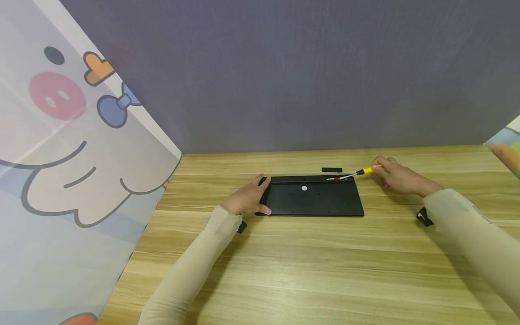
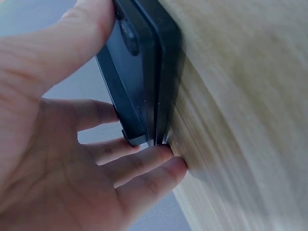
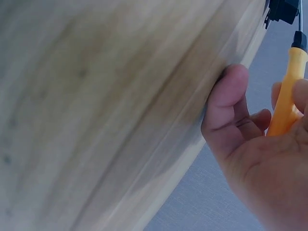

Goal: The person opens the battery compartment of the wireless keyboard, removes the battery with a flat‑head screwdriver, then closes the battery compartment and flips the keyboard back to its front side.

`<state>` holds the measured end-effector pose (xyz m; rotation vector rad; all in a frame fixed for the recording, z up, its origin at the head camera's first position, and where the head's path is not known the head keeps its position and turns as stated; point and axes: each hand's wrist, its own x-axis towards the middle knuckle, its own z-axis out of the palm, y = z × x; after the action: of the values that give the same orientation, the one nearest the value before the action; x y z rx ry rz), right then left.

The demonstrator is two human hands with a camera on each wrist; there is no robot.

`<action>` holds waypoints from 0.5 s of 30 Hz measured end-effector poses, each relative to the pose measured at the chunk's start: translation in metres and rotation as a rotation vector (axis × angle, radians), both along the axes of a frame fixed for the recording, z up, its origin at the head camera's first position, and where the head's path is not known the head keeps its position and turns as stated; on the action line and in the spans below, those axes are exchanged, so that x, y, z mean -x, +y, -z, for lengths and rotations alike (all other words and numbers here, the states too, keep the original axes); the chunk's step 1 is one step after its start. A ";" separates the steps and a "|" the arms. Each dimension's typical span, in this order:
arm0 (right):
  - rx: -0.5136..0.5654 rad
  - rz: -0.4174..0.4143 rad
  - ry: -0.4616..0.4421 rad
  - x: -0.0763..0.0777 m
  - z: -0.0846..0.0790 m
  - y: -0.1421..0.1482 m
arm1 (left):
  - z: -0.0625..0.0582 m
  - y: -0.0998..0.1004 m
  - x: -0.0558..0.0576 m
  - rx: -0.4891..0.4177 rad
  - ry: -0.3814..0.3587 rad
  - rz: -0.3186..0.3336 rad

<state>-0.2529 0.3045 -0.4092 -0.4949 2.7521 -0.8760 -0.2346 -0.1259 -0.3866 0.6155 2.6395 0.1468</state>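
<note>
A black keyboard lies with its underside up on the wooden table. My left hand grips its left end, the thumb at the near edge and the fingers along the far edge. In my right hand is a screwdriver with a yellow handle, pinched between thumb and fingers. Its thin metal shaft slants down left to the battery slot at the keyboard's far right. A red and silver battery shows there, right at the tip. Just behind the keyboard lies a small black battery cover.
Behind the wooden table rises a grey partition. A wall panel with cartoon prints borders the left side. Black straps hang at both wrists.
</note>
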 end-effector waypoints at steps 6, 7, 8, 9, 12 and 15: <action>0.018 -0.013 -0.006 0.002 -0.001 -0.005 | 0.000 0.000 0.001 0.010 0.005 -0.003; 0.026 -0.017 -0.009 0.002 -0.002 -0.006 | 0.000 0.001 0.001 0.010 0.005 -0.001; 0.039 -0.022 -0.014 0.003 -0.002 -0.007 | 0.000 0.001 0.001 0.009 0.004 0.002; 0.053 -0.024 -0.026 0.003 -0.003 -0.008 | 0.000 0.002 0.001 0.006 0.002 0.005; 0.077 -0.016 -0.068 0.001 -0.005 -0.008 | 0.001 0.005 0.000 0.003 -0.004 0.009; 0.059 0.006 -0.056 -0.003 -0.009 -0.006 | 0.001 0.006 0.000 -0.002 -0.007 0.009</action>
<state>-0.2501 0.2981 -0.4006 -0.4647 2.6850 -0.9604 -0.2344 -0.1195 -0.3872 0.6257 2.6298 0.1492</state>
